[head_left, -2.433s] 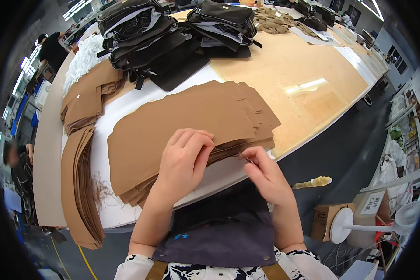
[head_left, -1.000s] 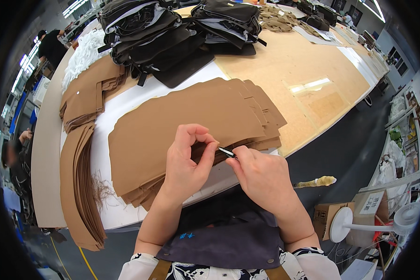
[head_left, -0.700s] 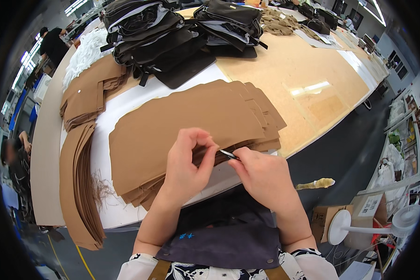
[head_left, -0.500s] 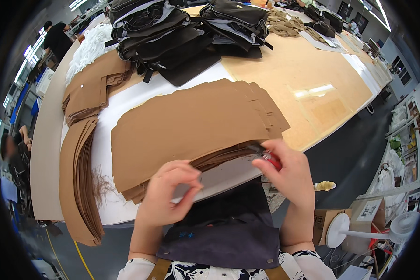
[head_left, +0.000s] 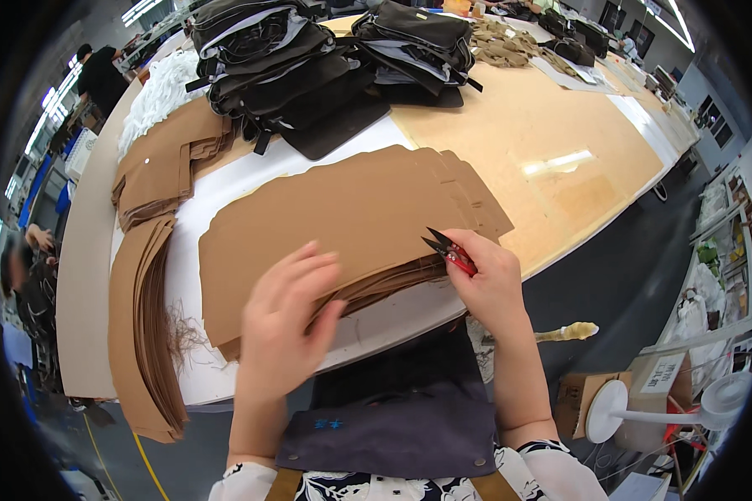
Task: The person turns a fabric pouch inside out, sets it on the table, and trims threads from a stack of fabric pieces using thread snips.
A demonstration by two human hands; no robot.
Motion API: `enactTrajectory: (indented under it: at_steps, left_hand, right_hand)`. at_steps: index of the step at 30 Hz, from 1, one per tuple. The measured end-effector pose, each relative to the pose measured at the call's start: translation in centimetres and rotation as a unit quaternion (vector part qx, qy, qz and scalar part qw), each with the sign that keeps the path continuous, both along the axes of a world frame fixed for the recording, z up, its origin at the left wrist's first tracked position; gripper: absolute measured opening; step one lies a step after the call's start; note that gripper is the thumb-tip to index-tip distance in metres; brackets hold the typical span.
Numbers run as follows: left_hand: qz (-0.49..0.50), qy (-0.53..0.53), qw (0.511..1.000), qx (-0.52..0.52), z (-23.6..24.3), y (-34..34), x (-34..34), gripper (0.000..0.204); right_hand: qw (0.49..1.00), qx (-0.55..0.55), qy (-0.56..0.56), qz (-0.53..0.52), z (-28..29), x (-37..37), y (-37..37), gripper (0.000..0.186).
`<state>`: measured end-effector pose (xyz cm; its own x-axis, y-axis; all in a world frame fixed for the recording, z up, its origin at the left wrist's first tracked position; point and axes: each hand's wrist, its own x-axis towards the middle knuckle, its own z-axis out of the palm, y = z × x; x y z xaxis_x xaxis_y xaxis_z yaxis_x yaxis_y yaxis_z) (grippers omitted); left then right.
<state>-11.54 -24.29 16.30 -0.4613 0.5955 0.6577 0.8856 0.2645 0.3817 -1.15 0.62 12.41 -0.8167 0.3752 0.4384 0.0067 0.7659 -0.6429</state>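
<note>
Crowding the brown stack [head_left: 342, 217] — black bags [head_left: 309, 58], folded brown pieces [head_left: 163, 163].

A thick stack of brown fabric pieces [head_left: 342, 217] lies flat on the white sheet at the near edge of the table, its layers fanned out a little at the right end. Small red thread snips [head_left: 449, 250], black blades open, point up-left over the stack's front right edge.

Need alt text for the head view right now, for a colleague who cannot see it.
A person's right hand holds small red-handled thread snips at the edge of a stack of flat brown fabric pieces, while the left hand rests flat on that stack. Behind it, black bags are piled on the pale wooden table.
</note>
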Motion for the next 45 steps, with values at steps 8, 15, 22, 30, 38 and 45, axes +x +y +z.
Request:
enactTrajectory:
  at_steps: [8,15,22,30,38,45]
  left_hand:
    - [-0.032,-0.041,0.998,-0.033,-0.2,3.0,-1.3,0.027]
    - [0.018,-0.084,0.993,-0.078,1.8,4.5,-2.1,0.022]
    - [0.027,-0.022,0.995,-0.093,1.1,6.5,-2.3,0.019]
    - [-0.002,-0.14,0.99,-0.03,-0.9,6.9,-3.1,0.021]
    - [-0.052,-0.107,0.993,-0.018,-1.2,6.7,-3.7,0.025]
    - [-0.05,-0.187,0.981,0.022,-1.2,6.2,-3.9,0.005]
  right_hand:
    - [0.998,-0.007,0.038,0.059,2.0,-1.2,2.5,0.021]
    - [0.998,0.048,-0.03,-0.017,3.1,-3.5,2.5,0.017]
    - [0.991,-0.128,-0.022,0.028,1.7,-3.9,0.6,0.016]
    - [0.987,-0.131,0.038,0.085,1.2,-4.7,-0.9,0.015]
    - [0.98,-0.147,0.018,0.134,1.8,-3.7,-2.4,0.018]
    - [0.993,-0.07,-0.051,0.08,2.4,-2.0,-0.5,0.028]
